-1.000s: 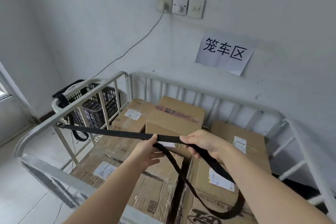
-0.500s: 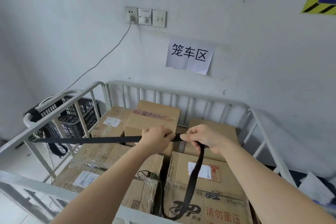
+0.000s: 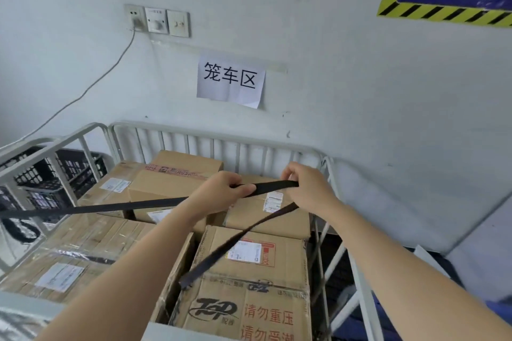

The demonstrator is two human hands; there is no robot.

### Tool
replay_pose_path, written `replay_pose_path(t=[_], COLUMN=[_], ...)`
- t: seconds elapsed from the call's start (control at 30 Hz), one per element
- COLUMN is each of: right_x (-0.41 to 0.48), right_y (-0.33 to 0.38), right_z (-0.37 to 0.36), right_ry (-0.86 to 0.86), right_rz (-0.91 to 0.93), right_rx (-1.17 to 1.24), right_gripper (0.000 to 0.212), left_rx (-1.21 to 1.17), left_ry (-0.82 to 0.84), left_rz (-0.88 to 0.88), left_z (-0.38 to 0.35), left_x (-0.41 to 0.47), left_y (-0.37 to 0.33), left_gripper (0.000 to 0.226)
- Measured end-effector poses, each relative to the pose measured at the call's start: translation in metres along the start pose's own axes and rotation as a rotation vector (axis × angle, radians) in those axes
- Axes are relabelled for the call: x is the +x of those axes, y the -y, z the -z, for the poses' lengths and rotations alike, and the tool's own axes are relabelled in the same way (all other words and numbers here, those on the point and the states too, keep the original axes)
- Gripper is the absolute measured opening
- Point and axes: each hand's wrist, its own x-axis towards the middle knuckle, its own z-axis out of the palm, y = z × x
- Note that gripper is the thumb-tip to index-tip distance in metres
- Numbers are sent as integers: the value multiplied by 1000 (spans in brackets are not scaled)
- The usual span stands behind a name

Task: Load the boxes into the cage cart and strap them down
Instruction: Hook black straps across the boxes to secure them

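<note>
Where the black flat webbing strap (image 3: 110,206) crosses the pale grey metal cage cart (image 3: 210,134), its long axis runs roughly left to right, from the cart's left rail, above the brown cardboard boxes (image 3: 177,183), toward the far right corner. The stretch from the left rail to the left hand (image 3: 219,192) looks taut and nearly level. Its left end is cut off by the picture's edge, so its fastening cannot be told. Between the two hands a short length rises slightly toward the right. At the right hand (image 3: 307,188) the strap doubles back, and its loose tail slants down toward the near side, ending in a frayed-looking tip over the printed box (image 3: 249,313) at the cart's near edge. Whether the tip touches that box cannot be told.

The left hand is curled round the strap above the middle of the load, thumb on top. The right hand pinches the strap near the far right corner, fingers bent over the fold.

The cart's near rail is blurred and cut off at the bottom edge. Beyond the left rail a black plastic lattice crate (image 3: 69,166) is partly hidden by the bars. A white paper sheet (image 3: 230,80) with three black characters hangs on the wall behind the far rail.
</note>
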Motion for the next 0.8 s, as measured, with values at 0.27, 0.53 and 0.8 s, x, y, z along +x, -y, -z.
replay_pose_path(t=[0.27,0.53,0.8], right_x=[3,5,9], right_y=[-61,-77,-108], right_z=[57,101,129], right_ry=[-414,-808,-984], right_rz=[-105,-165,-322], right_rx=[-42,1,126], right_gripper=[19,40,45], left_rx=[-52,-174,-146], left_ry=[-22,97,201], left_rz=[-7,-48,-40], left_z=[-9,-19,-25], left_x=[22,53,73], left_y=[-23,-33,-20], left_gripper=[40,36,36])
